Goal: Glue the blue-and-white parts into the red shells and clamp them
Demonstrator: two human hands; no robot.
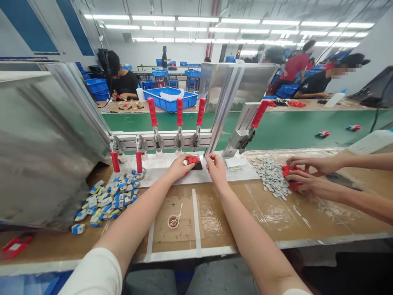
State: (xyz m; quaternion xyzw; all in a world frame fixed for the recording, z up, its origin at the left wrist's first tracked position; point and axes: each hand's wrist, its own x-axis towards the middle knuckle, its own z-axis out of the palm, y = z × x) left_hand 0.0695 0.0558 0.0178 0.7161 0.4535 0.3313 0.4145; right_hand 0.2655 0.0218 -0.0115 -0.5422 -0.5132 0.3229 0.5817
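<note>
Head view: the left hand (179, 168) grasps the left edge of a red part (193, 159), located on a black block (198, 165) above the white base plate (156, 169). The right hand (216, 167) is positioned just beside the block, fingertips near together; whether it grips anything cannot be determined. Grey pieces (272, 176) lie farther right.

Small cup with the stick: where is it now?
In the head view, the small cup sits lower left of centre on a cardboard sheet, between the left forearm and right forearm, with a white tape strip to its right.
</note>
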